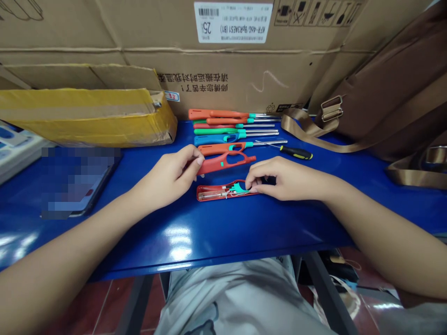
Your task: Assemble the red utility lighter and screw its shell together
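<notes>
My left hand (178, 174) pinches the end of a red lighter casing half (226, 163), raised a little above the table. Just below it lies the other casing half (200, 193), red and opened upward, with a clear fuel tank (213, 193), thin wires and a green trigger (239, 188) inside. The fingers of my right hand (272, 179) are closed at the trigger end of this lower half, covering its right part. Whether they pinch the trigger or the casing, I cannot make out. Behind my hands, several long-nosed lighters (223, 138) in orange, green, red and blue lie in a row.
A black-and-yellow screwdriver (296, 152) lies right of the lighters. A yellow-taped carton (104, 116) and a phone-like device (80, 181), partly blurred, are on the left. A large cardboard box (139, 28) stands behind the blue table (146, 246). A brown bag (387, 88) with straps is at right.
</notes>
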Motion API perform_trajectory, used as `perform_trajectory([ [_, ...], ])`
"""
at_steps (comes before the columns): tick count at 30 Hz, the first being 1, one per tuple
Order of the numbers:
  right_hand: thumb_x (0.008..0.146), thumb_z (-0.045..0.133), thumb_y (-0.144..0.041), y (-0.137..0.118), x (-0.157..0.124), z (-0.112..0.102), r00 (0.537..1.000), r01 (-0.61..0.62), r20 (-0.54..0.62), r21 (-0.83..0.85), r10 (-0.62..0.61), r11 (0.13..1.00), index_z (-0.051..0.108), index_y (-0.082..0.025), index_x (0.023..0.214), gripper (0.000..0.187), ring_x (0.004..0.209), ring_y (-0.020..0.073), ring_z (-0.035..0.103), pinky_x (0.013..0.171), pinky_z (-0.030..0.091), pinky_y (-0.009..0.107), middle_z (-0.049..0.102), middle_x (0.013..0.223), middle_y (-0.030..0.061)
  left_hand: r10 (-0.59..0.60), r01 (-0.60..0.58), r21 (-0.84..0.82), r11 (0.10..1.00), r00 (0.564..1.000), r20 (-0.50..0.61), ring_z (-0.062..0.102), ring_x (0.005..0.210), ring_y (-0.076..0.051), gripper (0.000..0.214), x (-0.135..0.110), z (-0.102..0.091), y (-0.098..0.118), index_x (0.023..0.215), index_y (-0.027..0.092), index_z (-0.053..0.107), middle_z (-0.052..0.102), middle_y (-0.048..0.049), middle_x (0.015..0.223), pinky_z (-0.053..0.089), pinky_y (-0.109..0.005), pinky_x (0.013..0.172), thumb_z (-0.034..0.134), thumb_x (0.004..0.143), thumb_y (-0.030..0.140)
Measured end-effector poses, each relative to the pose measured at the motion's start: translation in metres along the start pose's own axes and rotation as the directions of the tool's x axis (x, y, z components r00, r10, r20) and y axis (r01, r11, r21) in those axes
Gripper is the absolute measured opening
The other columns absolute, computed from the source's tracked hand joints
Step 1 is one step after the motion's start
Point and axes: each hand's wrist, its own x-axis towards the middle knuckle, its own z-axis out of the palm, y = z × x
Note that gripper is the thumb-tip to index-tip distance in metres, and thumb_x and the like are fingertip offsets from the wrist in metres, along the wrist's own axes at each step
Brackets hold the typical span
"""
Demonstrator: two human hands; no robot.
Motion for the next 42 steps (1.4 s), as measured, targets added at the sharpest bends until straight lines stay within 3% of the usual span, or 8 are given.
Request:
perform_trajectory([
  [11, 0.085, 0.067, -0.020, 0.000, 0.004, 0.002, 0.986, -0.148, -0.058, 0.117, 0.155, 0.982, 0.074, -0.019, 0.089, 0.008, 0.071, 0.0129, 0.063, 0.064, 0.049, 0.026, 0.073, 0.083, 0.0008, -0.178, 0.193, -0.357, 0.914, 0.981, 0.075, 0.049, 0.053, -0.011, 0.029, 0.000, 0.008, -0.001, 0.086, 0.020, 0.052, 0.054, 0.0046, 0.064, 0.040, -0.024, 0.054, 0.048, 0.099, 0.046],
  [15, 0.089, 0.068, -0.028, -0.003, 0.005, 0.002, 0.932, -0.077, -0.354, 0.026, 0.082, 0.997, 0.069, -0.018, 0.079, 0.014, 0.057, 0.0105, 0.050, 0.055, 0.041, 0.026, 0.063, 0.067, -0.0019, -0.196, 0.203, -0.367, 0.908, 0.979, 0.059, 0.049, 0.054, -0.012, 0.031, 0.000, 0.009, -0.004, 0.084, 0.021, 0.051, 0.055, 0.0041, 0.064, 0.039, -0.024, 0.054, 0.049, 0.098, 0.048],
  [18, 0.088, 0.070, -0.029, -0.005, 0.005, 0.002, 0.841, -0.025, -0.537, -0.155, -0.063, 0.988, 0.069, -0.020, 0.090, 0.009, 0.070, 0.0155, 0.057, 0.064, 0.047, 0.030, 0.065, 0.082, 0.0023, -0.164, 0.172, -0.321, 0.931, 0.985, 0.053, 0.049, 0.057, -0.012, 0.033, -0.002, 0.008, -0.003, 0.085, 0.020, 0.052, 0.055, 0.0034, 0.066, 0.039, -0.024, 0.055, 0.048, 0.100, 0.049],
  [20, 0.086, 0.074, -0.031, -0.005, 0.005, 0.003, 0.845, 0.002, -0.518, -0.252, -0.137, 0.968, 0.068, -0.023, 0.111, 0.027, 0.096, 0.0235, 0.063, 0.083, 0.053, 0.037, 0.067, 0.106, 0.0074, -0.125, 0.141, -0.303, 0.943, 0.990, 0.072, 0.049, 0.058, -0.012, 0.032, -0.003, 0.007, 0.000, 0.086, 0.020, 0.053, 0.055, 0.0034, 0.068, 0.039, -0.024, 0.056, 0.047, 0.101, 0.048],
  [23, 0.086, 0.076, -0.033, -0.001, 0.005, 0.006, 0.908, 0.069, -0.379, -0.285, -0.178, 0.956, 0.060, -0.026, 0.132, 0.049, 0.121, 0.0295, 0.060, 0.104, 0.048, 0.047, 0.065, 0.127, 0.0105, -0.054, 0.090, -0.285, 0.954, 0.990, 0.132, 0.050, 0.061, -0.012, 0.033, -0.004, 0.005, 0.006, 0.087, 0.020, 0.055, 0.056, 0.0035, 0.070, 0.040, -0.024, 0.059, 0.045, 0.103, 0.047],
  [27, 0.088, 0.074, -0.030, 0.005, 0.007, 0.013, 0.941, 0.113, -0.279, -0.271, -0.190, 0.956, 0.064, -0.024, 0.123, 0.037, 0.105, 0.0264, 0.066, 0.095, 0.051, 0.043, 0.072, 0.115, 0.0087, 0.000, 0.042, -0.234, 0.971, 0.984, 0.178, 0.052, 0.063, -0.013, 0.035, -0.005, 0.003, 0.011, 0.085, 0.019, 0.057, 0.058, 0.0034, 0.070, 0.040, -0.024, 0.062, 0.044, 0.103, 0.046],
  [36, 0.087, 0.077, -0.028, 0.001, 0.006, 0.014, 0.948, 0.136, -0.260, -0.183, -0.182, 0.974, 0.065, -0.022, 0.116, 0.032, 0.098, 0.0228, 0.065, 0.091, 0.050, 0.038, 0.073, 0.106, 0.0058, 0.010, 0.040, -0.252, 0.967, 0.981, 0.193, 0.053, 0.064, -0.012, 0.037, -0.007, 0.000, 0.015, 0.085, 0.019, 0.061, 0.058, 0.0035, 0.070, 0.042, -0.024, 0.063, 0.044, 0.104, 0.045],
  [42, 0.086, 0.077, -0.028, 0.000, 0.008, 0.019, 0.961, 0.100, -0.247, -0.115, -0.126, 0.988, 0.065, -0.022, 0.112, 0.029, 0.100, 0.0236, 0.064, 0.090, 0.051, 0.038, 0.071, 0.107, 0.0062, 0.275, -0.277, 0.000, 0.961, 0.954, 0.120, 0.066, 0.105, -0.021, 0.039, -0.007, 0.001, 0.011, 0.123, 0.021, 0.069, 0.072, -0.0052, 0.118, 0.050, -0.030, 0.090, 0.066, 0.095, 0.048],
])
